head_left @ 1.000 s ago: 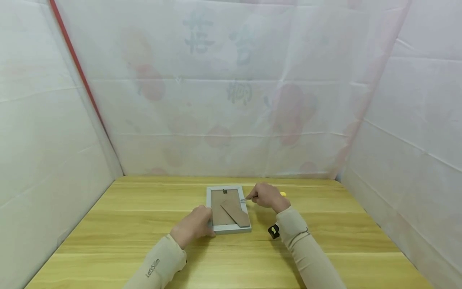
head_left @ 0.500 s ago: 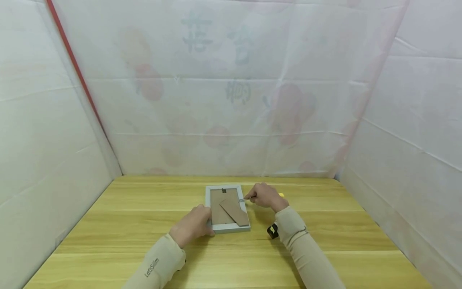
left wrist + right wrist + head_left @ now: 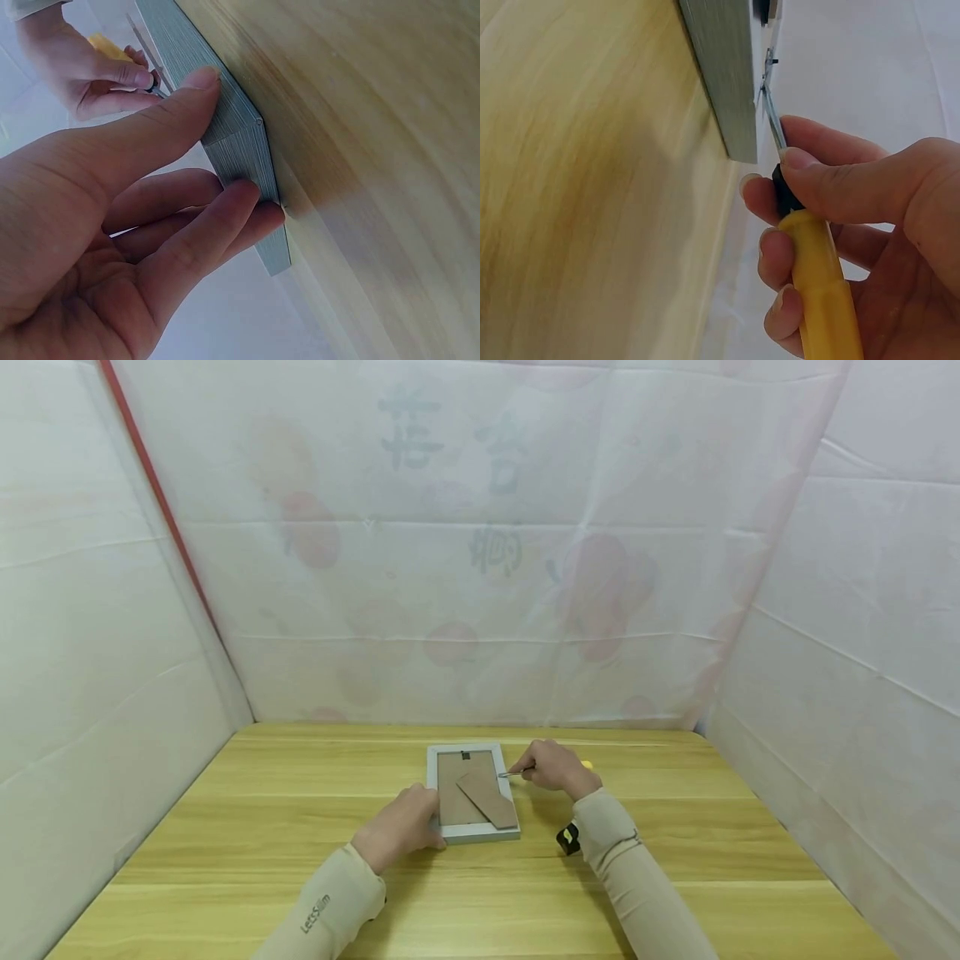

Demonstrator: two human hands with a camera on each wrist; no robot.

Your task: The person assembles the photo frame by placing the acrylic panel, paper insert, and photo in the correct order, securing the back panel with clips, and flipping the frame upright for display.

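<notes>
Left hand [image 3: 401, 828] sits nearest, at the near-left corner of the picture frame [image 3: 472, 792]. Grip: thumb on the top face, fingers curled against the side edge, pinching the corner. Judged purpose: pinning the frame so it doesn't slide on the counter [image 3: 225, 852] while the tool works the opposite side.

Frame lies face down, flat, around the middle of the counter, closer to the far edge than the near one. Grey-silver brushed moulding, brown cardboard backing, a folded-flat cardboard stand running diagonally toward the near-right corner, small dark hanger at the far end.

Right hand [image 3: 553, 767] is at the frame's right edge, further back. Its grip wraps a screwdriver [image 3: 810, 255] with yellow handle and black collar, thumb along the top. The thin metal shaft reaches over the moulding's inner lip; the tip meets a small metal tab [image 3: 768, 58] there, probably a backing clip. Held low and nearly flat, likely for levering.

Beyond, white sheeting [image 3: 480, 552] walls the counter.
</notes>
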